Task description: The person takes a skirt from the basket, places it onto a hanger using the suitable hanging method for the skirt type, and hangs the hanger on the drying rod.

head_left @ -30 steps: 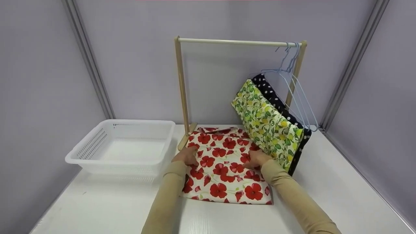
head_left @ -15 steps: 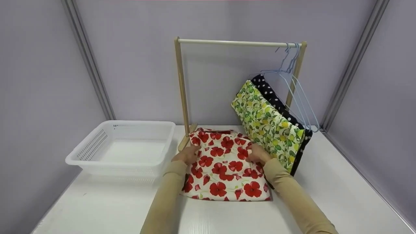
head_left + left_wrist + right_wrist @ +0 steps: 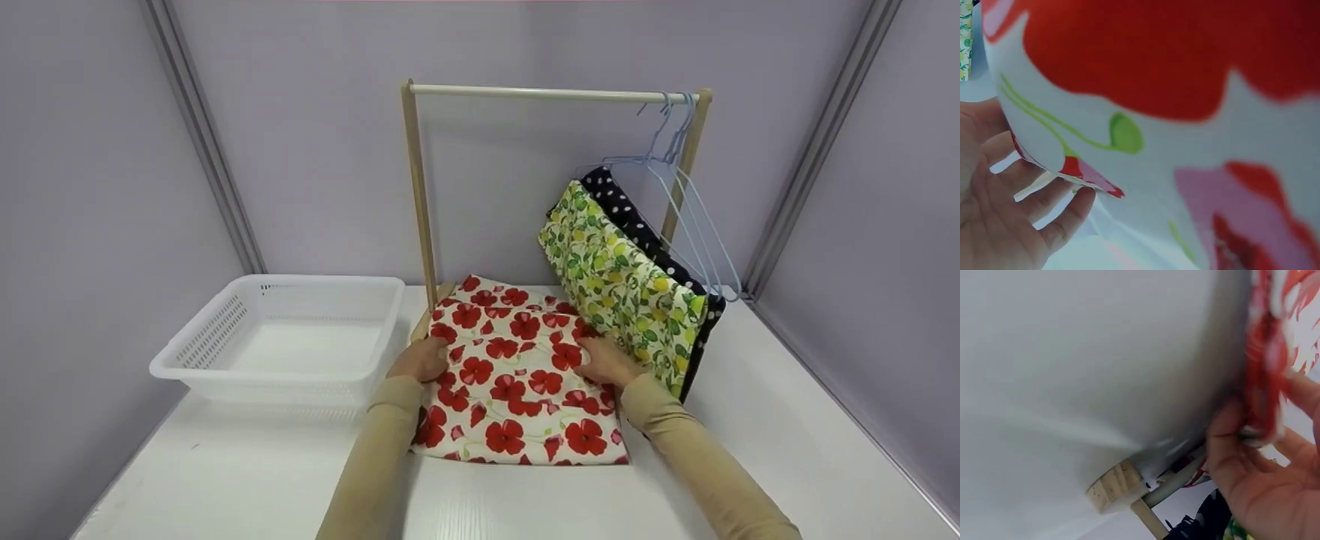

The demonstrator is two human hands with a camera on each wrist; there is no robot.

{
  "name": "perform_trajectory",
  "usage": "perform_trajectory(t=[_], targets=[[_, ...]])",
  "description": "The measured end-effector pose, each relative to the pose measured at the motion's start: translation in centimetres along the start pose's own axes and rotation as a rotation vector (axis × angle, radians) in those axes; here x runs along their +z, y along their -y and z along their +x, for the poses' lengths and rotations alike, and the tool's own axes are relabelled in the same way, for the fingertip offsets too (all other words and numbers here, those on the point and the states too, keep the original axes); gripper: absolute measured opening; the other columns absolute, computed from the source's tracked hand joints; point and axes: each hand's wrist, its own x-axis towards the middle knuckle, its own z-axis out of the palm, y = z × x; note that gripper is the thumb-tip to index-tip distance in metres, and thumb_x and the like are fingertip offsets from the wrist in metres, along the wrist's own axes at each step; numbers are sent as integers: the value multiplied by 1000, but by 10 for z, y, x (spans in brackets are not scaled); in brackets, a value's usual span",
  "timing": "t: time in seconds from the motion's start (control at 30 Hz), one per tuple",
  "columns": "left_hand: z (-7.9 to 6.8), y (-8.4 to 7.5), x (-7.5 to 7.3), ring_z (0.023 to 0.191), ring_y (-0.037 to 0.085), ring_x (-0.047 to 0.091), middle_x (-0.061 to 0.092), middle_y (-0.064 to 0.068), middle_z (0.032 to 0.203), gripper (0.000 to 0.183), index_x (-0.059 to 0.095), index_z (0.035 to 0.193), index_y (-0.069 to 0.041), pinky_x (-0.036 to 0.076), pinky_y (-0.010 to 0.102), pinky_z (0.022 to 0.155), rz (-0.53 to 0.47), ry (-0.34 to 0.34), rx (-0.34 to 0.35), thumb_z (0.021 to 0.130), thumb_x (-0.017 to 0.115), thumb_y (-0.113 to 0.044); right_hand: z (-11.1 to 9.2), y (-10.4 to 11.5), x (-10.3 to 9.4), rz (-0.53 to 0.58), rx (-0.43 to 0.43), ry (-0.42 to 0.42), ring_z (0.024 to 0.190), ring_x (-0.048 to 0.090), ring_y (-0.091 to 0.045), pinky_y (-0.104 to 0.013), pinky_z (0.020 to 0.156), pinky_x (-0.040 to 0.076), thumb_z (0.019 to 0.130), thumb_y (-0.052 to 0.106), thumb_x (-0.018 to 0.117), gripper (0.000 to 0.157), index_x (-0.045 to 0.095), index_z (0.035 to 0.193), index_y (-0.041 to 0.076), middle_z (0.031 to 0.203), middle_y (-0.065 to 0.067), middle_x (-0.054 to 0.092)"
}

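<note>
A white cloth with red flowers point(image 3: 517, 390) lies on the white table, its near part roughly square and its far part spread behind. My left hand point(image 3: 420, 360) holds its left edge in the head view. In the left wrist view, several fingers of the left hand point(image 3: 1010, 202) reach behind the cloth's edge point(image 3: 1145, 146), hiding most of their tips. On the opposite side, my right hand point(image 3: 609, 361) pinches the right edge. The right wrist view shows thumb and fingers of the right hand point(image 3: 1275, 478) around the layered cloth edge point(image 3: 1264, 382), slightly blurred.
A white plastic basket point(image 3: 277, 375) stands left of the cloth. Behind is a wooden rack point(image 3: 420, 195) with a white rail point(image 3: 540, 93). Blue hangers point(image 3: 667, 135) at its right end carry a lemon-print cloth point(image 3: 615, 270) and a black polka-dot cloth point(image 3: 626, 214).
The cloth's upper part, briefly lifted and bunched half a second ago, now lies flatter, and its far part shows more at the back left. Both hands have shifted slightly outward.
</note>
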Motion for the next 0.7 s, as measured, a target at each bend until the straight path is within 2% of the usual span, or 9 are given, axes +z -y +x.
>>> perform_trajectory(t=[0.1,0.2,0.27,0.37,0.43,0.47,0.53,0.6,0.7], targets=[[6,3,0,137,37,43,46,17,149,55,44,147,-8,34,50,114,-7,39,3,94,59,-11,-1,4,2,-50,50,20,127,48,-47,-56,106,40,91,17,66,57,46,140,-6,136,-31,53],[7,5,0,143,39,33,28,16,160,66,33,153,-13,30,52,116,-5,71,-18,94,62,-13,-4,12,6,-138,123,12,122,49,-51,-59,100,43,94,20,63,51,49,136,-5,132,-34,52],[4,3,1,142,43,33,23,19,161,65,37,151,-15,32,56,113,44,69,-23,92,66,-18,-9,18,9,-204,155,19,118,49,-55,-63,94,45,96,21,60,45,52,132,-4,128,-37,50],[-2,0,3,139,46,33,29,24,155,60,50,142,-13,32,62,109,154,30,25,87,73,-21,-14,24,14,-278,136,52,118,46,-57,-67,91,43,98,23,57,40,55,128,-3,127,-38,48],[-6,-4,4,138,45,34,40,24,148,56,58,134,-13,30,64,108,199,32,69,83,77,-25,-17,26,16,-280,101,119,129,36,-56,-68,100,36,100,27,54,47,51,136,-3,138,-37,42],[-8,-6,4,139,45,32,42,22,148,57,58,135,-15,28,65,109,189,56,65,82,78,-26,-18,26,16,-264,86,157,135,31,-55,-67,106,32,100,30,52,52,47,140,-4,143,-36,38],[-12,-11,4,138,43,35,48,17,145,61,59,136,-19,30,62,110,156,119,44,80,80,-29,-19,26,16,-233,67,239,143,21,-51,-62,114,23,101,38,49,63,38,146,-5,152,-34,29],[-16,-15,3,135,38,41,51,12,145,66,56,139,-24,34,59,110,104,197,-8,79,82,-31,-19,25,14,-210,69,308,147,14,-48,-58,119,17,102,45,45,72,29,151,-5,157,-33,19],[-24,-20,-3,132,31,44,49,6,147,73,52,143,-30,39,54,108,65,272,-87,78,84,-25,-17,25,11,-203,77,355,148,12,-47,-56,120,16,101,48,43,77,23,152,-6,158,-34,13]])
